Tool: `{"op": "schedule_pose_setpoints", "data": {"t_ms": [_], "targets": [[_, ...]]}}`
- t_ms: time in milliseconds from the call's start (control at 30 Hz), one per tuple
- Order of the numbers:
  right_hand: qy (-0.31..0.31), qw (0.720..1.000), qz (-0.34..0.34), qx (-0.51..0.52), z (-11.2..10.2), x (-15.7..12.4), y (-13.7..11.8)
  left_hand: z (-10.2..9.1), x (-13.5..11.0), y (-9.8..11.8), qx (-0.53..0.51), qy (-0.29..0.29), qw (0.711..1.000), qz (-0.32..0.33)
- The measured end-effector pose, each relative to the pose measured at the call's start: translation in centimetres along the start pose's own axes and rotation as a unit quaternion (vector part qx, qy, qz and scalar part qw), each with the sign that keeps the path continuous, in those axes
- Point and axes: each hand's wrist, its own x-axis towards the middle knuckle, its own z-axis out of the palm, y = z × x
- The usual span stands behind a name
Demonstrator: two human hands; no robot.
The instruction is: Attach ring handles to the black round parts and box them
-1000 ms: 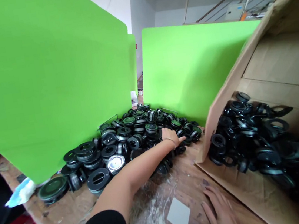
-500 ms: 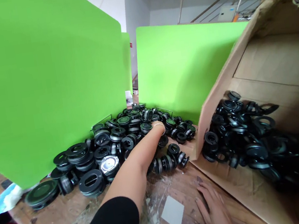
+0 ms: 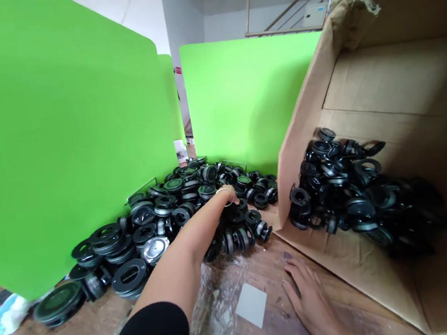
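My left hand (image 3: 228, 193) reaches out over a heap of black, round, ring-topped parts (image 3: 173, 185) on the wooden table. Its wrist wears a thin bracelet, and its fingers point down among the parts at the heap's near right side. Those fingers are mostly hidden, so a hold on any part cannot be made out. Palm down, my right hand (image 3: 310, 300) lies on the table with its fingers stretched out and nothing in them. Beside it is a pale square card (image 3: 251, 305). One part with a shiny silver face (image 3: 155, 249) stands out at the heap's front.
At right a tilted cardboard box (image 3: 386, 73) holds more black parts (image 3: 353, 193). Green panels (image 3: 75, 128) wall in the table's left and back. Clear plastic film (image 3: 210, 304) covers some of the wooden table (image 3: 91, 321). A blue-and-white bundle (image 3: 8, 316) sits at the left edge.
The view has swung a little to the right, showing more of the box. My left hand has drawn slightly nearer within the heap. My right hand stays flat on the table.
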Motion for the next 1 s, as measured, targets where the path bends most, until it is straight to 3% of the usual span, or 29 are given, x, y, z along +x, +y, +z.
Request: {"op": "schedule_pose_setpoints", "data": {"t_ms": [200, 333, 433, 567, 667, 867, 933, 1000], "targets": [[0.012, 1.0, -0.006, 0.001, 0.0, 0.1, 0.1, 0.1, -3.2, 0.3, -0.059, 0.004, 0.998, -0.004], [0.008, 1.0, -0.005, -0.001, -0.1, 0.2, 0.1, -1.5, -5.7, -0.3, -0.173, 0.012, 0.985, 0.005], [0.007, 1.0, -0.003, -0.002, -0.1, 0.3, 0.0, -2.9, -8.5, -0.7, -0.287, 0.021, 0.957, 0.016], [0.007, 1.0, -0.001, 0.009, -0.3, 0.4, -0.3, -4.0, -14.4, -0.7, -0.45, -0.001, 0.892, 0.043], [0.004, 1.0, 0.001, 0.017, -0.7, 0.5, -0.6, -4.1, -20.1, -0.7, -0.537, -0.055, 0.839, 0.066], [-0.019, 0.999, -0.002, 0.046, -2.2, 0.6, -1.6, -2.1, -30.9, -0.5, -0.641, -0.196, 0.739, 0.066], [-0.03, 0.998, -0.003, 0.064, -3.1, 0.6, -1.8, -1.1, -33.6, -0.3, -0.655, -0.204, 0.726, 0.047], [-0.034, 0.996, -0.001, 0.084, -4.4, 0.4, -2.0, -0.3, -35.7, -0.1, -0.652, -0.195, 0.732, 0.032]]}}
